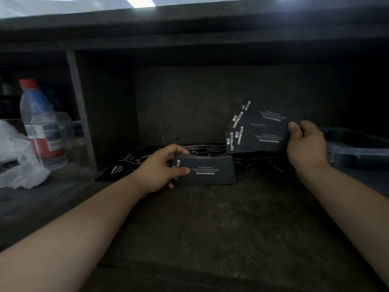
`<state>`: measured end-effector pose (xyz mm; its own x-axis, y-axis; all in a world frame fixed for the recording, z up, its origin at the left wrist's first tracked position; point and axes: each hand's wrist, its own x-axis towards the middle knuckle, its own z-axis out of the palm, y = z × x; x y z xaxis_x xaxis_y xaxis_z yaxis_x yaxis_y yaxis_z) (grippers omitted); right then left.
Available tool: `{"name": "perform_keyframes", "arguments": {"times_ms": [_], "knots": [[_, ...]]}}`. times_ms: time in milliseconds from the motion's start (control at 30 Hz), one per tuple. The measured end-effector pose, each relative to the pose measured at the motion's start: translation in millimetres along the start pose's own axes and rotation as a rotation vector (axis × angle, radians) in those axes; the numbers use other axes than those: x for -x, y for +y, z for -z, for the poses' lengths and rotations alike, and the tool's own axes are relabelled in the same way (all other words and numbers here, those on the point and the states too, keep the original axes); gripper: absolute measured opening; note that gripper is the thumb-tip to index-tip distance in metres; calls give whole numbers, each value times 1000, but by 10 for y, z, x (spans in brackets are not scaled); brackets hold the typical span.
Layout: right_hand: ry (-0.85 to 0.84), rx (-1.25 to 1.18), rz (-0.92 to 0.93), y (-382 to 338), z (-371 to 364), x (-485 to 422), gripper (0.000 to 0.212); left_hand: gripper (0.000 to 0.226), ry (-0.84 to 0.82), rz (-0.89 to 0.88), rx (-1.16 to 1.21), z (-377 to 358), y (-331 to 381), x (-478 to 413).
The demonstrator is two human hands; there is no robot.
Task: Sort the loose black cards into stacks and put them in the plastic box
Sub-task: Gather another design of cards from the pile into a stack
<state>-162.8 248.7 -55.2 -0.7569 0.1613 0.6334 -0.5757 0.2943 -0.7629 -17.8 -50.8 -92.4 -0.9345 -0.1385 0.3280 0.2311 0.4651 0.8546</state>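
Your left hand (162, 167) has its grip closed round a neat stack (208, 172) of black cards, thumb on top, well to the left of the plastic box (357, 151). Your right hand (305, 142) has its grip pinching a fan (261, 131) of a few cards by 1 edge, just left of the box. More loose cards (206, 149) lie on the surface (210, 218) behind the stack. The cards look thin, light, bendy and smooth, so they may slip. Hold them by the short ends and squeeze the edges even.
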Motion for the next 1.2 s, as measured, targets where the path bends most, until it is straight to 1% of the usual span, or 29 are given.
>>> {"name": "perform_keyframes", "arguments": {"times_ms": [100,167,200,233,267,367,433,467,533,633,700,800,900,967,1000,1067,1100,1200], "knots": [[-1,-131,-70,-2,-31,-9,31,35,0,1,-2,-8,15,10],[-86,-304,-164,0,-58,-7,26,36,-2,3,-2,-6,18,13],[-141,-365,-203,1,-70,0,25,36,-2,4,0,-6,24,19],[-197,-380,-206,-2,-81,18,25,36,-1,7,-1,-2,27,24],[-254,-331,-165,-16,-88,53,26,37,-5,10,1,-2,38,32],[-354,-62,79,-100,-123,198,31,43,-23,45,34,6,79,61],[-432,23,158,-164,-129,266,32,43,-46,79,67,13,112,84],[-491,58,167,-194,-124,283,31,40,-54,89,76,15,126,91],[-630,102,109,-244,-96,322,29,31,-46,93,98,9,161,106],[-845,79,24,-277,-77,394,20,22,-12,95,130,-3,197,126],[-919,55,10,-272,-88,414,19,21,-6,85,166,-9,206,139],[-945,30,21,-290,-87,404,17,22,-32,62,155,-6,214,162],[-956,11,25,-295,-83,406,13,42,-99,18,43,-11,203,166],[-947,5,28,-297,-89,416,12,51,-114,9,-15,-19,161,141],[-937,-2,31,-307,-91,423,16,53,-110,4,-31,-21,133,121],[-901,-51,-2,-321,-98,433,34,52,-91,-7,-66,-19,98,97],[-874,-90,-28,-325,-100,436,38,50,-84,-12,-81,-13,91,89],[-696,-170,-45,-298,-111,395,34,47,-80,-26,-105,6,94,86]]}}
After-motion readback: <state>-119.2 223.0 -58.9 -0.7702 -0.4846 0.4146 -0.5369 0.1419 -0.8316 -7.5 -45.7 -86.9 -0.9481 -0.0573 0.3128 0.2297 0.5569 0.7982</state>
